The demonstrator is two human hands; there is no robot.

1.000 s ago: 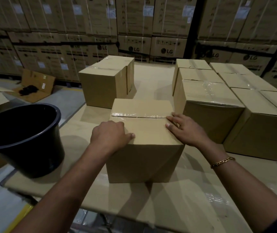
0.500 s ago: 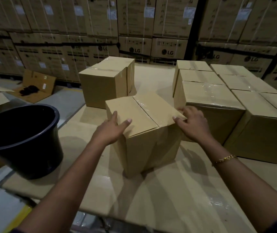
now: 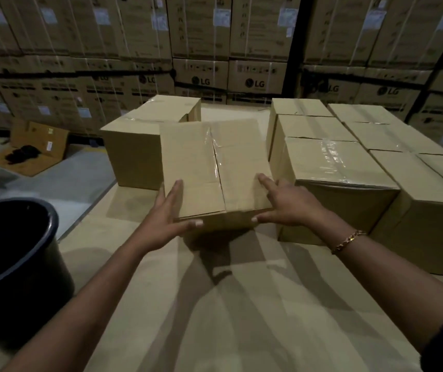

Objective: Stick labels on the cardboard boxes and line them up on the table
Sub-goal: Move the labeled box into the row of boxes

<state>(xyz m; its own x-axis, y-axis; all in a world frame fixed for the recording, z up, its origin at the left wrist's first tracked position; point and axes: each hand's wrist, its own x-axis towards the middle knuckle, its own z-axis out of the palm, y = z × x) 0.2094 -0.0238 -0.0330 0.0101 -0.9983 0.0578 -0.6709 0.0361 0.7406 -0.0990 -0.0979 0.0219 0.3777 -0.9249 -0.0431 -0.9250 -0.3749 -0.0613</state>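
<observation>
A taped brown cardboard box is lifted off the table and tilted so its taped top faces me. My left hand grips its left lower corner, thumb on the near edge. My right hand holds its right side, fingers spread on the top face. No label shows on this box. Two similar boxes stand behind it on the left. Several taped boxes stand in rows on the right of the table.
A large black bucket stands at the table's left edge. A flattened carton lies on the floor at left. Stacked printed cartons form a wall behind the table.
The box was resting flat on the table under both hands; it has been turned, lifted and tilted with its taped top toward me, moving farther from the table's near edge.
</observation>
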